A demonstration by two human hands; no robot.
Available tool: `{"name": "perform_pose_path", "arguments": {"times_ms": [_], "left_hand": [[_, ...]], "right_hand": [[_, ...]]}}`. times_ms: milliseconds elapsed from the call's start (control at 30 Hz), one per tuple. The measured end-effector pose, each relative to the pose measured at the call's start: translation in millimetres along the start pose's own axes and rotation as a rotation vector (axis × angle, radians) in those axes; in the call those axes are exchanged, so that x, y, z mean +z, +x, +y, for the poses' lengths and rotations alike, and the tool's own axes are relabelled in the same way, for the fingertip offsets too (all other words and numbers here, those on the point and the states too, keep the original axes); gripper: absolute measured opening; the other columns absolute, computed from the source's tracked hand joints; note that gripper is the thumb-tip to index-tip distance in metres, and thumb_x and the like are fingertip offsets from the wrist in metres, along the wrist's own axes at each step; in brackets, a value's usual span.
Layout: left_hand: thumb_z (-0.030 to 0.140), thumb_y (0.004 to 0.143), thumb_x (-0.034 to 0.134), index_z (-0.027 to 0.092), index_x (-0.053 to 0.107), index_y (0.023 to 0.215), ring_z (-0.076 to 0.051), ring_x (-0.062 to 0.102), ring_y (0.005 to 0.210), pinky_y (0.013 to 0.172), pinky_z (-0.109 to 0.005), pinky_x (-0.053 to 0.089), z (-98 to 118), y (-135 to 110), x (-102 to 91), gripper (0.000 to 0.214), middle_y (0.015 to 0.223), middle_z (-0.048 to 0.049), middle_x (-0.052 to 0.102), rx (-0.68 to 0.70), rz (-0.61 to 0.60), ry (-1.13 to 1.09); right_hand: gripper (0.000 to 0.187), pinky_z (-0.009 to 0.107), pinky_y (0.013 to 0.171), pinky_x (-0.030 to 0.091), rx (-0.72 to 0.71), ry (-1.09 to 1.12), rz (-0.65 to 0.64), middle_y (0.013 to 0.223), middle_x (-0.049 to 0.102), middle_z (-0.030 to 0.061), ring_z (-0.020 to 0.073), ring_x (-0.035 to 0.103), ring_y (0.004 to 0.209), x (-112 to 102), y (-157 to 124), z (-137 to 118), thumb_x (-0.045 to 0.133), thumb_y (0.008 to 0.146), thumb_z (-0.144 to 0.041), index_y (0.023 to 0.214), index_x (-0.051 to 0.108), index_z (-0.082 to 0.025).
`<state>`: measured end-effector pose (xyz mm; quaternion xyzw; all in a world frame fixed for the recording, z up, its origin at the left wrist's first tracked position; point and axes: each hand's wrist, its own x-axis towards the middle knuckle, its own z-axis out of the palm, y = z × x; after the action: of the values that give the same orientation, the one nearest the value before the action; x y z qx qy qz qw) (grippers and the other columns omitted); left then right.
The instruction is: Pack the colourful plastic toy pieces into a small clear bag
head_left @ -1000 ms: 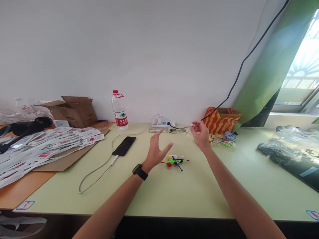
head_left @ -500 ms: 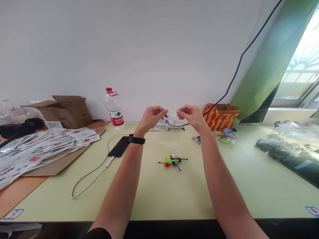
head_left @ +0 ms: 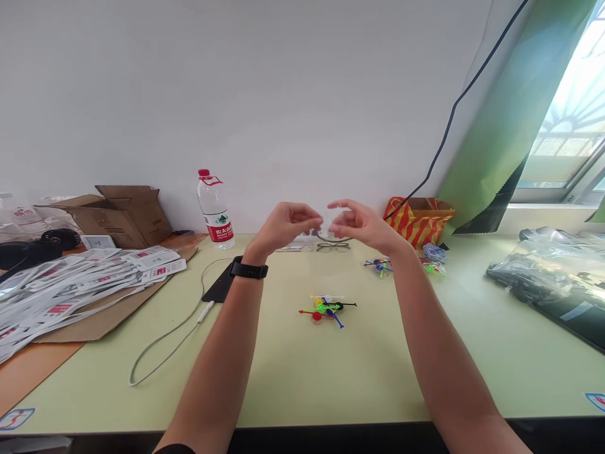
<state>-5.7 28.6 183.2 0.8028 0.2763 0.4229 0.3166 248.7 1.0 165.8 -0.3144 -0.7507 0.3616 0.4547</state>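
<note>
My left hand (head_left: 283,227) and my right hand (head_left: 362,226) are raised close together above the pale green table (head_left: 331,378). Both have curled fingers that pinch a small clear bag (head_left: 326,228), which is faint against the wall. A black watch (head_left: 248,270) sits on my left wrist. Below the hands lies a cluster of colourful plastic sticks and wheels (head_left: 326,308). A second small cluster (head_left: 380,266) lies under my right forearm. A pair of glasses (head_left: 333,246) rests behind the hands.
A black phone (head_left: 217,289) with a white cable (head_left: 165,340), a water bottle (head_left: 213,211), a cardboard box (head_left: 125,211) and a pile of white tags (head_left: 70,277) are on the left. A striped bag (head_left: 418,221) and dark plastic bags (head_left: 553,277) are on the right.
My left hand rose from above the plastic pieces to meet the right hand, and both closed on the clear bag. A small colourful cluster now lies under my right forearm.
</note>
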Motion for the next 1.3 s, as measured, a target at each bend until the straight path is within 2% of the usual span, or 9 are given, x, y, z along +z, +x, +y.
{"name": "perform_pose_path", "arguments": {"times_ms": [67, 167, 400, 600, 767, 933, 1067, 1200, 1300], "left_hand": [[0.055, 0.089, 0.084, 0.016, 0.080, 0.094, -0.019, 0.072, 0.077, 0.072, -0.032, 0.057, -3, 4, -0.9, 0.039, 0.091, -0.0106, 0.084, 0.044, 0.191, -0.034], [0.056, 0.088, 0.085, 0.017, 0.078, 0.093, -0.019, 0.072, 0.076, 0.073, -0.033, 0.058, -8, 5, -8.0, 0.040, 0.088, -0.0109, 0.084, 0.034, 0.336, -0.049], [0.050, 0.087, 0.085, 0.020, 0.084, 0.090, -0.022, 0.076, 0.082, 0.071, -0.031, 0.056, -34, -10, -47.6, 0.030, 0.090, -0.0094, 0.084, -0.160, 0.072, 0.274], [0.042, 0.088, 0.082, 0.022, 0.083, 0.097, -0.021, 0.074, 0.083, 0.076, -0.033, 0.057, -18, -6, -41.6, 0.022, 0.095, -0.0069, 0.083, 0.052, 0.257, 0.443], [0.042, 0.085, 0.087, 0.024, 0.085, 0.102, -0.023, 0.076, 0.094, 0.088, -0.038, 0.058, 21, -5, 3.0, 0.025, 0.105, -0.0055, 0.084, 0.166, -0.069, 0.336], [0.034, 0.077, 0.093, 0.030, 0.087, 0.101, -0.027, 0.076, 0.103, 0.093, -0.040, 0.056, 20, -4, 32.4, 0.025, 0.105, -0.0010, 0.085, 0.214, -0.400, 0.277], [0.032, 0.070, 0.097, 0.029, 0.086, 0.100, -0.026, 0.074, 0.092, 0.079, -0.038, 0.055, 8, -2, 41.2, 0.032, 0.096, -0.0024, 0.081, 0.147, -0.454, 0.328], [0.034, 0.083, 0.086, 0.025, 0.084, 0.083, -0.023, 0.071, 0.080, 0.070, -0.036, 0.051, 8, -2, 44.3, 0.010, 0.083, -0.0036, 0.077, 0.104, -0.493, 0.369], [0.033, 0.090, 0.079, 0.023, 0.080, 0.079, -0.023, 0.071, 0.082, 0.074, -0.036, 0.051, 14, -3, 40.8, 0.016, 0.083, -0.0038, 0.079, 0.146, -0.428, 0.381]], "right_hand": [[0.077, 0.040, 0.085, 0.062, 0.067, 0.001, -0.104, 0.098, 0.081, 0.0041, 0.0242, 0.075, 0.092, -1, -1, 4, 0.096, 0.080, -0.045, 0.147, 0.063, -0.027], [0.073, 0.042, 0.087, 0.061, 0.057, -0.003, -0.026, 0.093, 0.080, 0.0037, 0.0242, 0.075, 0.090, -8, -1, 8, 0.095, 0.080, -0.044, 0.145, 0.066, -0.025], [0.057, 0.047, 0.094, 0.062, 0.023, 0.052, 0.245, 0.092, 0.082, 0.0052, 0.0247, 0.076, 0.092, -32, -12, 5, 0.095, 0.081, -0.046, 0.130, 0.075, -0.024], [0.054, 0.048, 0.087, 0.065, 0.129, -0.012, 0.140, 0.094, 0.084, 0.0078, 0.0257, 0.078, 0.084, -33, -18, 1, 0.090, 0.087, -0.036, 0.137, 0.073, -0.025], [0.051, 0.045, 0.082, 0.066, 0.103, -0.068, -0.038, 0.088, 0.081, 0.0030, 0.0260, 0.080, 0.081, -17, -11, 1, 0.087, 0.085, -0.028, 0.135, 0.075, -0.026], [0.055, 0.041, 0.080, 0.065, 0.173, -0.090, -0.135, 0.089, 0.081, 0.0017, 0.0246, 0.080, 0.080, -9, -6, 5, 0.080, 0.084, -0.016, 0.137, 0.074, -0.028], [0.054, 0.036, 0.074, 0.063, 0.171, -0.090, -0.210, 0.085, 0.082, 0.0018, 0.0237, 0.078, 0.081, -9, -4, 10, 0.079, 0.086, -0.018, 0.139, 0.074, -0.028], [0.056, 0.037, 0.081, 0.064, 0.162, -0.018, -0.266, 0.090, 0.082, 0.0019, 0.0234, 0.078, 0.086, -7, -3, 16, 0.081, 0.091, -0.031, 0.146, 0.069, -0.028], [0.064, 0.042, 0.095, 0.063, 0.124, 0.132, -0.205, 0.111, 0.081, 0.0058, 0.0272, 0.078, 0.107, -8, -3, 28, 0.081, 0.093, -0.051, 0.151, 0.064, -0.029]]}}
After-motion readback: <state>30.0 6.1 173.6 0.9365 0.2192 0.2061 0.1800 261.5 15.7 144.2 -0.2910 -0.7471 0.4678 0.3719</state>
